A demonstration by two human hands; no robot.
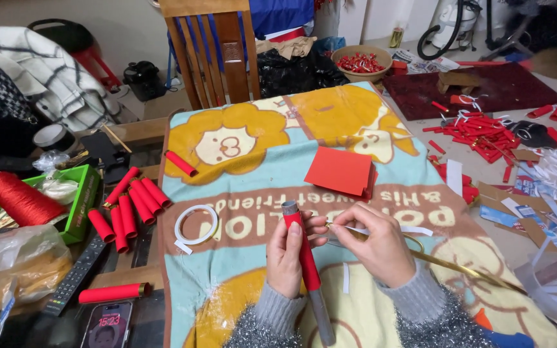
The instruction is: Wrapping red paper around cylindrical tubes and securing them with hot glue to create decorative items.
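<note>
Hands at bottom centre: left hand fingers wrapped around red tube; right hand pinching white strip.

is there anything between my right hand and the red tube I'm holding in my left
Nothing visible. The right hand sits right beside the red tube in the left hand, holding only a thin white strip.

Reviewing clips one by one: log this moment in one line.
left hand: grips red-wrapped tube | right hand: pinches white strip | red paper stack behind
</note>
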